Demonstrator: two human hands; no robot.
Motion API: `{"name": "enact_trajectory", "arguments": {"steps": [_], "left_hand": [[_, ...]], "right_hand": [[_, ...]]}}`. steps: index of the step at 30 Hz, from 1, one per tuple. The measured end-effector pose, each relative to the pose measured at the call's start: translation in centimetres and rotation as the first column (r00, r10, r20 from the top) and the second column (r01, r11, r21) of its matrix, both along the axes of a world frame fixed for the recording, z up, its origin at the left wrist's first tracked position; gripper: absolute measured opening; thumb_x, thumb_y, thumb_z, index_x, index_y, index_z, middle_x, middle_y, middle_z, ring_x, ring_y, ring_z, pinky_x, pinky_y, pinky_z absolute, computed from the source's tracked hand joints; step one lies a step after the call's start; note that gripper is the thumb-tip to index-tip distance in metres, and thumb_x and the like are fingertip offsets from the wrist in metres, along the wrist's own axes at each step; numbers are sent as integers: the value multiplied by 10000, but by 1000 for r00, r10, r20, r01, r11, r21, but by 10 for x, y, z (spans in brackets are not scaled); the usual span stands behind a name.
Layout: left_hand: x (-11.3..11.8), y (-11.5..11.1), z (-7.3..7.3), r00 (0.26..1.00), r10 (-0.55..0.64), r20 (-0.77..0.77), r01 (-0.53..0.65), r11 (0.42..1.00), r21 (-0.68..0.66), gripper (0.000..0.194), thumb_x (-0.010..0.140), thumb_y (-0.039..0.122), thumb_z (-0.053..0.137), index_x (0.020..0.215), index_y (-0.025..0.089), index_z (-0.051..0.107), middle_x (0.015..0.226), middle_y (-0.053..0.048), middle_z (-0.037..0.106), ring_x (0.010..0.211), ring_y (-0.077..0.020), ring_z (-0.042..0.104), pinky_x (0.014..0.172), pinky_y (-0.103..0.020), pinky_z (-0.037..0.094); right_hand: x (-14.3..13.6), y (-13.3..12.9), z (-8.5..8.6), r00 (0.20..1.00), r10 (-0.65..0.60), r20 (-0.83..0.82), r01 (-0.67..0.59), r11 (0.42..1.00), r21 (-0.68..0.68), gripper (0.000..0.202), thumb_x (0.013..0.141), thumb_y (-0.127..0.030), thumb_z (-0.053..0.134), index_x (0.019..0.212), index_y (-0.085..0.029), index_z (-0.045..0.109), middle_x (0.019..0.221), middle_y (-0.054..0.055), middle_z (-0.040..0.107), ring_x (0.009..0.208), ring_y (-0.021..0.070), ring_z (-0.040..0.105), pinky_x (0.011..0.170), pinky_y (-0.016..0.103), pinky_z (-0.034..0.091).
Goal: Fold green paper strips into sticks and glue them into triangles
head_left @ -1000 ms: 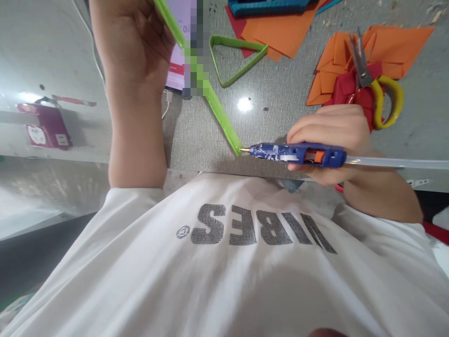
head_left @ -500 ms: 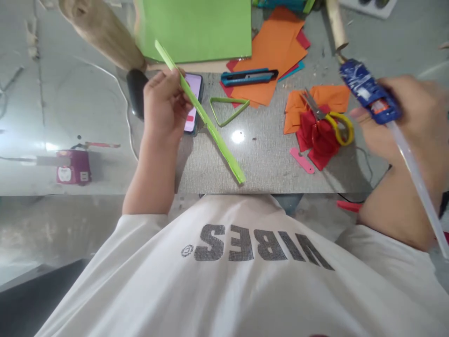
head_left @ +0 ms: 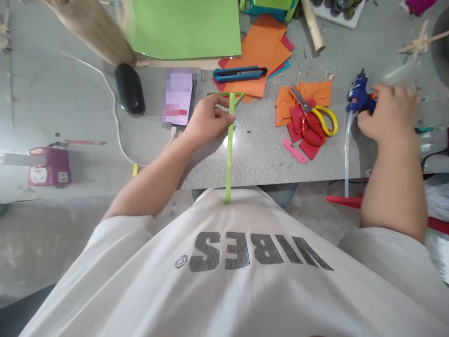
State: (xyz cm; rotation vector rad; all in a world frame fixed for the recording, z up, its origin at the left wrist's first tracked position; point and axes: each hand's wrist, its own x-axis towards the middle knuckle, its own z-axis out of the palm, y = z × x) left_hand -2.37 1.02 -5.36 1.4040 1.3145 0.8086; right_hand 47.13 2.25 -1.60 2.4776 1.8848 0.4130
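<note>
My left hand point(head_left: 212, 117) is closed, pinching a bright green folded paper strip point(head_left: 229, 159) near its upper end. The strip hangs down past the table edge toward my shirt. Just behind these fingers is a small green paper triangle point(head_left: 239, 99), partly hidden; whether the hand touches it I cannot tell. On the right, a blue glue gun point(head_left: 358, 93) rests on the table, its clear glue stick point(head_left: 347, 154) jutting over the front edge. My right hand point(head_left: 391, 114) is beside the gun's handle, thumb and fingers spread apart, the grip loosened.
Scissors point(head_left: 317, 117) lie on red and orange paper pieces, beside a pink strip point(head_left: 294, 150). A blue box cutter point(head_left: 240, 74) rests on orange sheets point(head_left: 261, 44). Nearby are a phone point(head_left: 179, 98), a black mouse point(head_left: 129, 89), a green sheet point(head_left: 185, 28) and a wooden stick point(head_left: 313, 25).
My left hand has moved right to the triangle, and the strip now points nearly straight toward me. My right hand has lowered the glue gun onto the table and loosened its fingers.
</note>
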Motion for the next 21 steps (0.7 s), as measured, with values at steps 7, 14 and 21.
{"name": "enact_trajectory", "arguments": {"steps": [7,14,21], "left_hand": [[27,13,10,977,-145,-159,155,986,54,335,903,84,938,900,323,703,665,87,602,746,-173,496,801,-371,464],[49,10,28,942,-137,-307,175,980,98,462,922,-128,809,767,297,715,676,81,555,756,-175,493,852,-360,466],[14,3,74,918,-212,-336,258,961,98,340,1061,-25,853,941,293,847,840,60,686,822,-167,538,900,-343,471]], "right_hand": [[-113,-17,17,549,809,-210,-809,577,113,290,1063,-218,768,1309,-291,903,1421,160,887,1316,333,764,1171,546,549],[-233,-31,-8,187,926,-328,-982,179,-57,462,1302,-302,383,1424,-284,829,1480,92,879,1305,303,786,1063,516,568],[-225,-16,-34,246,895,-372,-967,254,-29,331,1251,-388,550,1385,-319,844,1371,94,914,1263,330,775,1088,543,555]]}}
